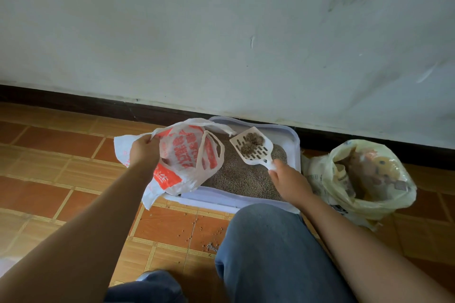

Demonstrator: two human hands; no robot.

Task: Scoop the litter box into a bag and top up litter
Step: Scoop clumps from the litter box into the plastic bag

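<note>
A pale lilac litter box [294, 140] stands against the wall, filled with grey-brown litter [246, 179]. My left hand [144, 151] grips the rim of a white and red plastic bag [187, 155], which is held open over the box's left end. My right hand [290, 183] holds the handle of a white slotted scoop [253, 149]. The scoop is raised above the litter, just right of the bag's mouth, and carries dark clumps [251, 142].
A yellowish bag of litter [364, 179] stands open on the floor to the right of the box. Loose granules [209, 243] lie scattered on the orange tiles in front. My knee in blue jeans [270, 248] is close to the box's front edge.
</note>
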